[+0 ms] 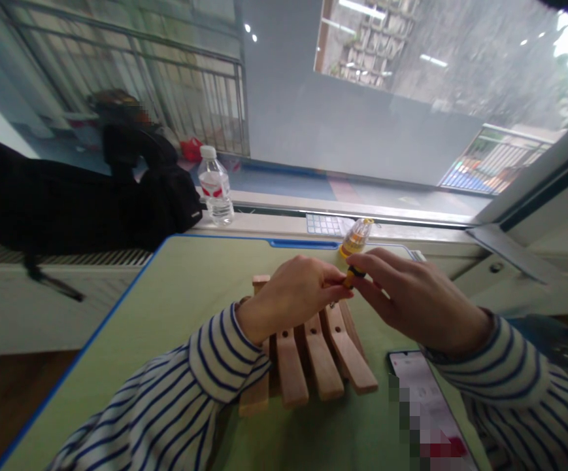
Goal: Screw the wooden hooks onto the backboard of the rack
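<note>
My left hand (293,291) and my right hand (411,297) meet above a green table (185,307). Both pinch a small yellow and black tool (351,277) between their fingertips; it looks like a short screwdriver handle. Under my hands lies a wooden rack (313,356) made of several flat slats with rounded ends, fanned out toward me. Part of the rack is hidden by my left wrist and striped sleeve.
A phone (423,409) with a lit screen lies at the right front of the table. A small amber bottle (355,238) stands at the far edge. On the window sill are a water bottle (216,186), a black bag (68,203) and a white keypad (325,224).
</note>
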